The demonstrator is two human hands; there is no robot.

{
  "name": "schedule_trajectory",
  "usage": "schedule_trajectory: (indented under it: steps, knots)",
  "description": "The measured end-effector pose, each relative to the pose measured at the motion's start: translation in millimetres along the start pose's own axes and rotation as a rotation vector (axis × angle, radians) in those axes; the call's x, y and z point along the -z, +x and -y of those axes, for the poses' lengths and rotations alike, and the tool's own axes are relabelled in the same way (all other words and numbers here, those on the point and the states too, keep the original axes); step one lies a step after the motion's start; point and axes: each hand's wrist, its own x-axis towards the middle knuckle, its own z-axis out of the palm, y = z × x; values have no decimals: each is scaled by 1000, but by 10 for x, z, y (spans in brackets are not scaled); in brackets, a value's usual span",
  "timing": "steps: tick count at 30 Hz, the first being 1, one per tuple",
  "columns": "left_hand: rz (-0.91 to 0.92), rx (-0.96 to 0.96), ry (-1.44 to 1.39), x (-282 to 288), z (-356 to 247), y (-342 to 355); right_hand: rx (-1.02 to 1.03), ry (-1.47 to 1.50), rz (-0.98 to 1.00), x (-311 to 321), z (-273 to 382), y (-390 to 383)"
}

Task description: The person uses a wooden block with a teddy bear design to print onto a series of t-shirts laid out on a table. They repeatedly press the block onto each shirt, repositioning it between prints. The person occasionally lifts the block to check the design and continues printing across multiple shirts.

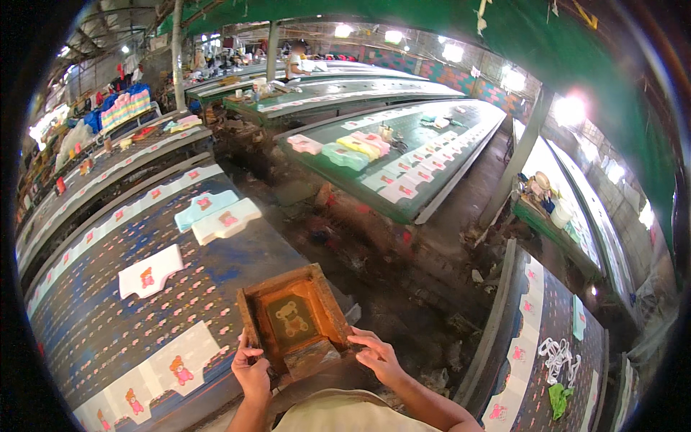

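Note:
In front of my body is a wooden screen-printing frame (pixel 331 306), orange-brown inside, with a pale bear shape on its mesh. A flat wooden piece (pixel 312 358) lies at its near side. My left hand (pixel 252 369) is closed on the near left corner of the frame. At the near right corner my right hand (pixel 377 356) grips the frame's edge between thumb and fingers. Left of the frame, a long dark printing table (pixel 216 270) carries a white cloth piece with a bear print (pixel 151 271) and a row of printed white pieces (pixel 178 369).
Farther along that table lie pale blue (pixel 205 209) and cream (pixel 227 219) printed pieces. Beyond a dark aisle stands a green table (pixel 331 183) with stacked coloured cloths. Another table (pixel 536 331) at right holds white cords (pixel 560 360) and a green cloth (pixel 558 399). A person (pixel 295 66) stands far back.

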Motion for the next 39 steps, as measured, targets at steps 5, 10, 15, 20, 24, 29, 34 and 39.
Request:
schedule_trajectory:
  steps: [5, 10, 15, 20, 24, 29, 34, 39]
  knots:
    - [94, 30, 55, -848, 382, -1, -71, 57, -148, 750, 17, -238]
    - [284, 85, 119, -1583, 587, 129, -40, 79, -291, 1249, 24, -489]
    - [420, 123, 101, -2184, 868, 368, -76, 84, -444, 1536, 26, -550]
    - [487, 193, -118, -2642, 1227, 661, -34, 27, -431, 1982, 145, -245]
    - [378, 166, -228, -2877, 1390, 1063, -64, -126, -158, 2636, 355, 540]
    - [173, 11, -298, -2946, 1351, 1427, -38, -320, 164, 3139, 562, 1909]
    - [-76, 137, -312, -2868, 1271, 1580, -2, -383, 329, 3192, 451, 2894]
    - [-138, -7, -185, -3073, 1306, 1781, 145, -567, 224, 3486, 207, 3270]
